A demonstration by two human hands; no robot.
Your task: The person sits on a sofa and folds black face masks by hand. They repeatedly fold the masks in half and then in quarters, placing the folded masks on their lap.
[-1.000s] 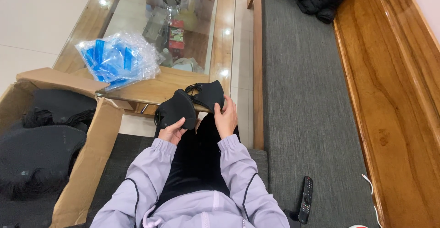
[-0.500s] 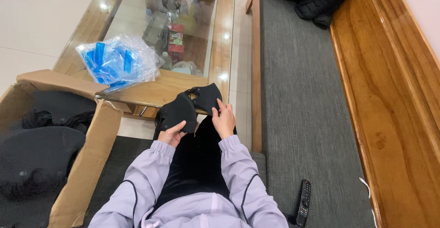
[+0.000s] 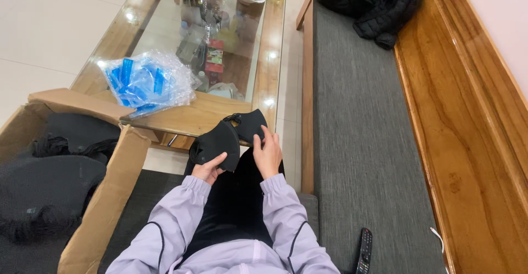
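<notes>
Over my lap I hold black fabric face masks (image 3: 225, 139), two of them overlapping. My left hand (image 3: 208, 169) grips the lower edge of the nearer mask from below. My right hand (image 3: 268, 154) pinches the right side of the farther mask (image 3: 252, 122), fingers curled on the cloth. Both lilac sleeves (image 3: 280, 208) reach forward from the bottom of the view. I sit on a grey-cushioned wooden bench (image 3: 357, 120).
An open cardboard box (image 3: 104, 197) with more black masks stands at my left. A glass-topped wooden table (image 3: 269, 59) ahead carries a bag of blue packets (image 3: 146, 81) and small items. A dark jacket (image 3: 374, 1) lies on the bench; a remote (image 3: 364, 251) lies beside me.
The masks and both hands have stayed in nearly the same place; my right fingers shifted slightly on the mask's edge. The view has tilted a little.
</notes>
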